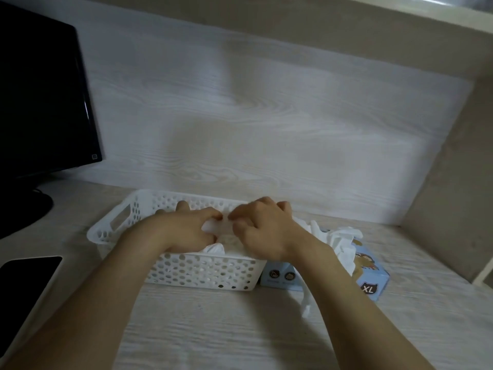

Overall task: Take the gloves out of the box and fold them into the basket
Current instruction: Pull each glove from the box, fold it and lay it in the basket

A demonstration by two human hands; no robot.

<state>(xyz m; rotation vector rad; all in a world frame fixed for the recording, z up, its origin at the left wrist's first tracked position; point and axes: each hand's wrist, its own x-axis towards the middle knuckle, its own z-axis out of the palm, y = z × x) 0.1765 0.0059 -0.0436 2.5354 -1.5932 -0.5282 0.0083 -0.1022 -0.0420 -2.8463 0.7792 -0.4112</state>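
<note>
Head view: both hands are over the white perforated basket [202, 272], which sits near the middle of the desk [240, 332], close to the back wall. Left hand [184, 231] and right hand [262, 232] meet inside the basket, fingers curled, both pinching a white glove [214, 248] that lies bunched in the basket's right half. Exact fold of the glove can't be made out, partly hidden by the hands. Light-blue box [372, 279] marked XL stands just right of the basket, touching its right end wall. Loose gloves [344, 240] spill out of the box top; one white piece hangs down the box front onto the desk. Dark monitor [40, 102] stands at the back left corner. Black phone [26, 276] lies face up at the left edge.
</note>
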